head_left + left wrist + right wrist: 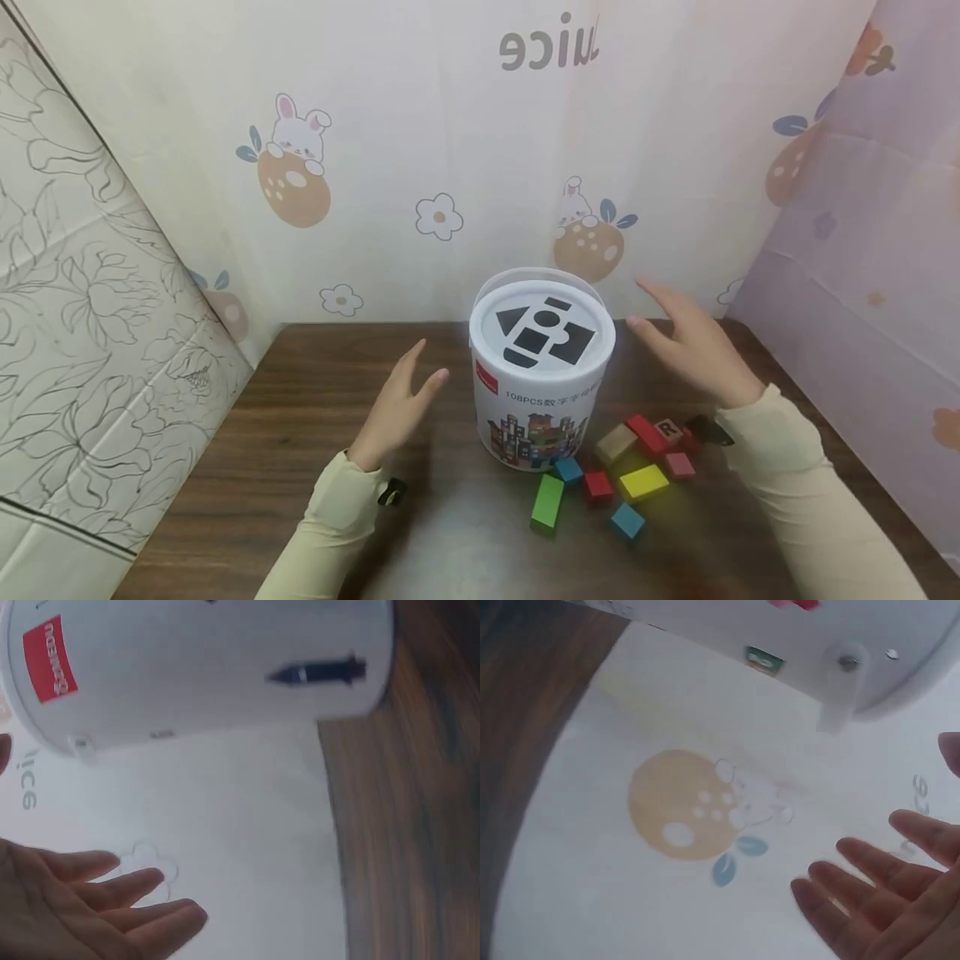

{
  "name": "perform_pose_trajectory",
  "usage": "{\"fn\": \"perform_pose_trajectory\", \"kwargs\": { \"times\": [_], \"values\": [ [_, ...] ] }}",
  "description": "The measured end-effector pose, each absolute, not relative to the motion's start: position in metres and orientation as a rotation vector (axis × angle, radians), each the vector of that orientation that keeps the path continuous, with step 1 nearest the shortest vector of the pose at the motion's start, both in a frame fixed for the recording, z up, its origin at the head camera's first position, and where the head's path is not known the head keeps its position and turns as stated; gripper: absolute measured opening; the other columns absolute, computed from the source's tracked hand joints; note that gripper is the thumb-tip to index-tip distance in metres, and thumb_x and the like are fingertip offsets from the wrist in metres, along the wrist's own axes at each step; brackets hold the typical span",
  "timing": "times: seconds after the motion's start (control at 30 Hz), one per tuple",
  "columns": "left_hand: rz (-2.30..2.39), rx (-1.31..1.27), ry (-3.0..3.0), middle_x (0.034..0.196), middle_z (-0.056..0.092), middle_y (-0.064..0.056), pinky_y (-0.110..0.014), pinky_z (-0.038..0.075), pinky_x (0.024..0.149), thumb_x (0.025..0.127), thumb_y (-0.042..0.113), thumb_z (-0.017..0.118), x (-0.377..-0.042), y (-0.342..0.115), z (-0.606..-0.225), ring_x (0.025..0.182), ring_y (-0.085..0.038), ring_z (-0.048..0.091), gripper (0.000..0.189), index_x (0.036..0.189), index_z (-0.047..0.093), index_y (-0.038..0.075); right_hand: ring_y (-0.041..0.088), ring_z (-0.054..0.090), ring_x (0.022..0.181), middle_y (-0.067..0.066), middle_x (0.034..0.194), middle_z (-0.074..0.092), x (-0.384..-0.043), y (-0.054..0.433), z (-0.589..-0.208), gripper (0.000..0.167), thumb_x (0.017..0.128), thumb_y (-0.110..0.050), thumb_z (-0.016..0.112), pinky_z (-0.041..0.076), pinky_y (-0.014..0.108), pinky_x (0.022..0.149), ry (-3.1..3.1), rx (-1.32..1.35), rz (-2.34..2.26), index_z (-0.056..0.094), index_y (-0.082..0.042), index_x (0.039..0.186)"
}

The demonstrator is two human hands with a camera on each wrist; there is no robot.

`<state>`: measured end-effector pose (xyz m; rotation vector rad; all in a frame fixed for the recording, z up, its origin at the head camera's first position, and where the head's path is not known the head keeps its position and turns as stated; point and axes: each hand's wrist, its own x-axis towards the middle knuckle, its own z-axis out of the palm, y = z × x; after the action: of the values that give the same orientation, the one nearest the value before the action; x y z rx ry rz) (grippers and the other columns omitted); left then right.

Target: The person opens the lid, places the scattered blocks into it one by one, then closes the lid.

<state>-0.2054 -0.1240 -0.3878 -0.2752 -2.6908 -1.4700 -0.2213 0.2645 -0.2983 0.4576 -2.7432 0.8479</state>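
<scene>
Left hand (393,410) and right hand (703,352) flank bucket (542,398), fingers extended, empty. Looks stiff, slick; weight uncertain, inside hidden. Hold opposite sides.

A dark wood-grain table (262,433) carries a white bucket (528,398); coloured blocks (643,483) lie in front and to the right of the bucket.

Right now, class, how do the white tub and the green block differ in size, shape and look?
The white tub is far larger than the green block. The tub is round and stands upright; the block is rectangular and lies flat. The tub carries printing and dark shapes on its lid, while the block shows plain green faces. Both rest on the brown table.
</scene>
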Motion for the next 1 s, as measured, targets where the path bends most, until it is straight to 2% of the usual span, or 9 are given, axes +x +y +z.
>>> {"fn": "perform_pose_trajectory", "kwargs": {
  "times": [0.13, 0.3, 0.5, 0.6, 0.77, 1.0],
  "values": [
    [-1.681, -0.266, -2.625, 0.162, 0.024, 0.000, -0.060, 0.018, 0.117, 0.091, 0.063, 0.051, -0.211, -0.109, -0.382, 0.151, -0.026, 0.017, 0.078, 0.155, 0.023, 0.029, 0.043, 0.034, 0.141, 0.016, 0.158, 0.032, -0.238, 0.252, -0.276, 0.067, 0.097, -0.037, 0.057, 0.033, 0.067, 0.105, -2.794, 0.528, 0.832, 0.029, -0.019, 0.155],
    [-1.839, -0.261, -2.527, 0.161, 0.026, 0.000, -0.062, 0.020, 0.115, 0.092, 0.058, 0.053, -0.217, -0.090, -0.380, 0.151, -0.027, 0.020, 0.075, 0.155, 0.026, 0.026, 0.043, 0.040, 0.137, 0.013, 0.158, 0.033, -0.265, 0.236, -0.257, 0.064, 0.098, -0.037, 0.055, 0.039, 0.065, 0.101, -2.861, 0.628, 0.774, 0.030, -0.021, 0.155],
    [-1.937, -0.255, -2.474, 0.162, 0.024, 0.000, -0.065, 0.020, 0.113, 0.091, 0.064, 0.049, -0.222, -0.073, -0.378, 0.151, -0.030, 0.019, 0.078, 0.155, 0.024, 0.028, 0.043, 0.048, 0.131, 0.020, 0.151, 0.042, -0.291, 0.217, -0.239, 0.059, 0.098, -0.027, 0.056, 0.040, 0.061, 0.102, -2.922, 0.761, 0.679, 0.035, -0.011, 0.151],
    [-1.966, -0.255, -2.453, 0.161, 0.027, -0.002, -0.064, 0.023, 0.113, 0.091, 0.064, 0.048, -0.224, -0.067, -0.374, 0.150, -0.030, 0.023, 0.075, 0.154, 0.026, 0.028, 0.042, 0.053, 0.127, 0.022, 0.145, 0.048, -0.302, 0.205, -0.232, 0.055, 0.097, -0.021, 0.057, 0.042, 0.058, 0.103, -2.939, 0.824, 0.558, 0.041, -0.006, 0.147],
    [-2.001, -0.293, -2.399, 0.157, 0.035, -0.007, -0.059, 0.031, 0.111, 0.093, 0.057, 0.049, -0.228, -0.057, -0.370, 0.144, -0.031, 0.035, 0.070, 0.152, 0.030, 0.023, 0.039, 0.059, 0.120, 0.023, 0.135, 0.058, -0.316, 0.187, -0.228, 0.048, 0.094, -0.017, 0.056, 0.046, 0.051, 0.101, -2.972, 0.876, 0.344, 0.050, 0.000, 0.139],
    [-2.030, -0.363, -2.315, 0.150, 0.043, -0.012, -0.053, 0.035, 0.111, 0.096, 0.043, 0.051, -0.232, -0.048, -0.369, 0.138, -0.030, 0.043, 0.066, 0.152, 0.031, 0.014, 0.037, 0.062, 0.115, 0.024, 0.125, 0.064, -0.330, 0.172, -0.229, 0.050, 0.094, -0.017, 0.053, 0.048, 0.048, 0.098, -3.106, 0.868, 0.268, 0.049, 0.000, 0.140]
  ]
}}
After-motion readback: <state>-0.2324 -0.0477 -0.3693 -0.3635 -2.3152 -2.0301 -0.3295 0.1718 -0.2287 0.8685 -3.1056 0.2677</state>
